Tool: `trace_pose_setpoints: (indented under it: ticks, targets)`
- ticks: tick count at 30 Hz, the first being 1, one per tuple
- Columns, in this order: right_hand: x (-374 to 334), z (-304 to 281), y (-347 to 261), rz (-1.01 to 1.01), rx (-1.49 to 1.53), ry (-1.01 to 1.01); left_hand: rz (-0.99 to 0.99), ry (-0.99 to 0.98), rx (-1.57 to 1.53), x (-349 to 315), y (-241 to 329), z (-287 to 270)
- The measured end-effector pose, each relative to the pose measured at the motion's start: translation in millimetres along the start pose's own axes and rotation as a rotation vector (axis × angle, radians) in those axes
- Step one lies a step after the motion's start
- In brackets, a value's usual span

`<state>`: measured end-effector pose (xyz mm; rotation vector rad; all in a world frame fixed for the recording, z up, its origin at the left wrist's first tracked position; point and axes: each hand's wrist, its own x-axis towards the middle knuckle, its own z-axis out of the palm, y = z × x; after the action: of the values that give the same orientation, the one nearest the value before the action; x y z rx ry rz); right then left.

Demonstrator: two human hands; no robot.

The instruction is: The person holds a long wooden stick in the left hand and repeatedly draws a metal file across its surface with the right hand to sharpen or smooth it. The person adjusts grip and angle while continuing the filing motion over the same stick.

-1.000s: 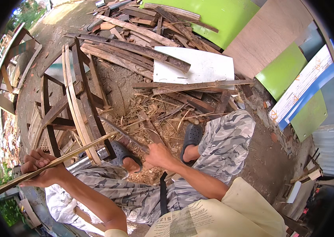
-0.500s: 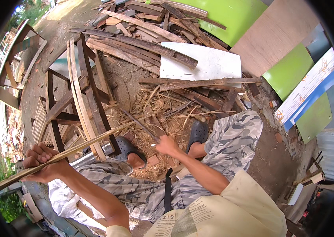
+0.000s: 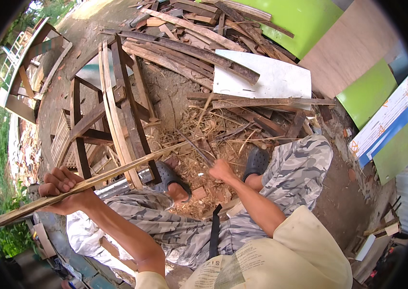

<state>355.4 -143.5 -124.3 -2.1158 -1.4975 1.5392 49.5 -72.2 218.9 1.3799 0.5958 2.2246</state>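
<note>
My left hand is closed around the near-left part of a long, thin wooden strip. The strip slants up to the right, passing over the lower ends of some boards; whether it rests on them I cannot tell. In my right hand is a knife with a long, narrow dark blade. Its blade crosses the strip near the far end. Fingers wrap the handle, so most of the handle is hidden. Below both lie pale wood shavings on the ground between my feet.
Left of centre stands a dark wooden frame with pale battens. Scrap lumber is piled at the back, beside a white panel. Green sheets and a plywood board lie on the right. My grey clogs flank the shavings.
The whole view has shifted, so the scene sits further right. The knife has moved slightly right along the strip, toward its far end. Both hands keep their grips.
</note>
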Motion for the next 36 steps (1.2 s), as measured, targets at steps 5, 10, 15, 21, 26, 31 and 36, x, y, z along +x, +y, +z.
trace_pose_setpoints:
  ticks: [5,10,15,21,26,31,36]
  targets:
    - [-15.0,8.9,-3.4,-0.263,0.104,0.024,-0.003,0.030,0.055,-2.3,1.3,-9.2]
    - [27.7,17.3,72.1,0.298,-0.017,-0.003,-0.011,0.042,0.019,-1.2,-2.7,2.6]
    - [0.4,22.0,15.3,-0.060,0.091,0.027,0.019,0.013,0.029,-0.8,-3.3,2.6]
    - [-0.1,7.6,24.8,-0.003,0.071,-0.038,-0.116,0.104,0.043,-2.2,-1.1,16.3]
    - [7.6,6.5,54.0,0.157,-0.047,-0.002,-0.242,0.277,0.066,-1.7,1.0,40.8]
    - [-58.6,3.4,-71.9,-0.142,0.184,-0.096,-0.166,0.385,0.265,-9.7,0.7,49.1]
    - [-141.6,-9.7,-133.3,-0.396,0.280,-0.048,-0.195,0.424,0.333,-13.0,2.5,60.3]
